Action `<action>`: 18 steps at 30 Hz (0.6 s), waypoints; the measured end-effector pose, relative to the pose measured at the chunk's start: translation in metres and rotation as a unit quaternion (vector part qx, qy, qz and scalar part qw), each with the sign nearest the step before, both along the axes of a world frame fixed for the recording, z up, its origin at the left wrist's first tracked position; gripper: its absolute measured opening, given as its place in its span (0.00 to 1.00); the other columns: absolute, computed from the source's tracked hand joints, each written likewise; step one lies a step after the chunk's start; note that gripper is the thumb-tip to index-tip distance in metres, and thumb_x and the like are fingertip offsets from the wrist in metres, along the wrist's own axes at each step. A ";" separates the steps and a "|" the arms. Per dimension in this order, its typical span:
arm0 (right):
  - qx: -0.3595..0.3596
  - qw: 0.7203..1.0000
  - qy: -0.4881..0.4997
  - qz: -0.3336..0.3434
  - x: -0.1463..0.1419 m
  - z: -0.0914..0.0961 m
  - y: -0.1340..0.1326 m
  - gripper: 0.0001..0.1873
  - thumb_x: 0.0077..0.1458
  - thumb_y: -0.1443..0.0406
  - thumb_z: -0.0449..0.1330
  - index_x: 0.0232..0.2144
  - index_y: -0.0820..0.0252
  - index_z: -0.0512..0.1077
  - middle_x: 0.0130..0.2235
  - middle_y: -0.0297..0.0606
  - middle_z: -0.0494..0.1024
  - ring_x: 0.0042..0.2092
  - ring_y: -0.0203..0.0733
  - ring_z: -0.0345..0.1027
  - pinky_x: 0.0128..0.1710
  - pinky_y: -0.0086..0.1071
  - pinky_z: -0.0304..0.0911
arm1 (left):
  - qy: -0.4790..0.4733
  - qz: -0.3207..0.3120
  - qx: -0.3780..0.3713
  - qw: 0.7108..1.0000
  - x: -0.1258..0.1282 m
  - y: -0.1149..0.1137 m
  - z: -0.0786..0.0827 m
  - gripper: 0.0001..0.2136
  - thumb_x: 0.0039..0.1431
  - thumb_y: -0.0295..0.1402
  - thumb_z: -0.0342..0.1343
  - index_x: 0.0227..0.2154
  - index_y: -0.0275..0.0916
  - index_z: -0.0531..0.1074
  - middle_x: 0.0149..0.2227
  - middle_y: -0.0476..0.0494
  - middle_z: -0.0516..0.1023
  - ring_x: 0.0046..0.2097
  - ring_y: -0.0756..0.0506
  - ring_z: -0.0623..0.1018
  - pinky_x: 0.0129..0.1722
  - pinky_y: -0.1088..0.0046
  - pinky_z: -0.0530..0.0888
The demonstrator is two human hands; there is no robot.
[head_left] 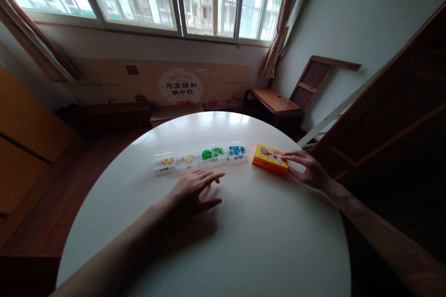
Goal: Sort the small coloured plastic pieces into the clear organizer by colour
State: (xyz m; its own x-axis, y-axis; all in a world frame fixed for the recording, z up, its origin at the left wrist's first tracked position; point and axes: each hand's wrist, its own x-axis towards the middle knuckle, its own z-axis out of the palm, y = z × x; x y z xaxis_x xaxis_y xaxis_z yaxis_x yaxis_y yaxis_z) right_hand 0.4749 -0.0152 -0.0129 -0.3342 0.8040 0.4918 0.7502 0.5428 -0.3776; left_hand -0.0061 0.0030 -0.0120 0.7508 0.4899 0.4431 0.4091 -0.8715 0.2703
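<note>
My left hand (pixel 195 190) hovers just over the white table in front of the compartment tray, thumb and fingers apart, holding nothing. At the right, my right hand (pixel 308 169) has its fingers on top of a yellow and orange box (pixel 268 160) and its thumb low at the near right corner, gripping that end. The box lies flat and has a printed picture on its lid. A clear plastic tray (pixel 176 167) holds small yellow pieces (pixel 167 161), pale cream pieces (pixel 189 158), green pieces (pixel 207 154) and blue pieces (pixel 237 151) in separate compartments.
The round white table (pixel 258 241) has a curved edge all round. Beyond it, a wooden chair (pixel 277 100) stands at the back right. A printed cardboard panel (pixel 142 83) leans below the windows. Dark wooden furniture (pixel 379 139) rises at the right.
</note>
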 end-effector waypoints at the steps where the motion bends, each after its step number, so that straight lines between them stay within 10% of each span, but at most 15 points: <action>1: -0.007 1.000 -0.023 0.015 -0.001 0.001 -0.003 0.19 0.68 0.60 0.64 0.59 0.48 0.81 0.59 0.44 0.82 0.60 0.57 0.78 0.63 0.56 0.74 | 0.001 0.001 -0.001 1.000 0.000 0.000 0.000 0.29 0.69 0.50 0.63 0.67 0.45 0.70 0.52 0.40 0.86 0.46 0.41 0.86 0.49 0.61 0.82; 9: -0.042 0.998 -0.038 0.001 -0.029 -0.004 -0.001 0.25 0.62 0.57 0.69 0.59 0.55 0.72 0.69 0.50 0.73 0.68 0.62 0.71 0.69 0.60 0.69 | 0.010 0.005 -0.008 1.000 -0.003 0.001 0.001 0.28 0.68 0.49 0.64 0.67 0.46 0.71 0.52 0.39 0.86 0.47 0.40 0.86 0.50 0.61 0.83; 18: 0.031 0.978 -0.095 -0.184 -0.038 -0.012 0.002 0.36 0.58 0.35 0.69 0.53 0.54 0.72 0.51 0.49 0.78 0.50 0.62 0.75 0.51 0.53 0.74 | 0.032 0.047 0.012 0.998 -0.005 0.010 -0.010 0.28 0.69 0.51 0.62 0.67 0.46 0.73 0.60 0.35 0.82 0.57 0.33 0.83 0.57 0.52 0.80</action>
